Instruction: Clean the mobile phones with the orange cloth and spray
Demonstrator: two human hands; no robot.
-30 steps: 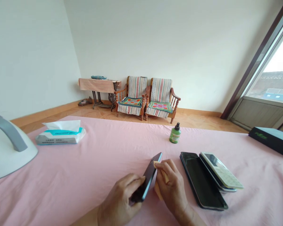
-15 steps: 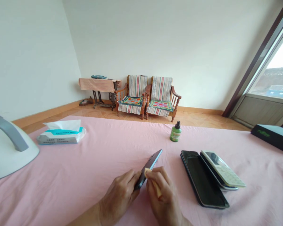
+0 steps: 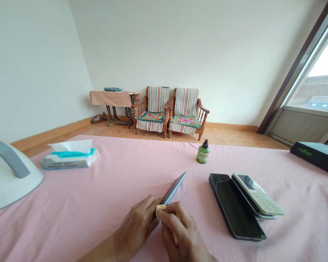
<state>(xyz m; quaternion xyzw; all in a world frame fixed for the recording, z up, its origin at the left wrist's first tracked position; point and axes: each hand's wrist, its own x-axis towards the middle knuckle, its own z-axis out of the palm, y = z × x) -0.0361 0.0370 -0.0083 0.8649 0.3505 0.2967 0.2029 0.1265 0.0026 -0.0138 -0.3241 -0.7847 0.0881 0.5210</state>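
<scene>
My left hand [image 3: 138, 227] is closed round the lower end of a dark smartphone [image 3: 174, 187], which is tilted with its far end raised off the pink cloth. In my right hand [image 3: 183, 233] I pinch a pale yellow cloth [image 3: 160, 208], pressed to the phone's near edge beside my left fingers. Most of that cloth is hidden inside my grip. To the right lie a black smartphone [image 3: 235, 207] and, partly over another dark phone, a white keypad phone [image 3: 258, 193].
A green spray bottle [image 3: 203, 152] stands beyond the phones. A tissue pack [image 3: 69, 156] and a white domed object with a grey handle [image 3: 9, 171] are at left. A black box [image 3: 315, 158] sits at the right edge of the pink tablecloth [image 3: 112, 182].
My right hand has slid the yellow cloth along the phone's edge toward me, down to its near end. My left hand keeps its hold. The view has shifted slightly.
</scene>
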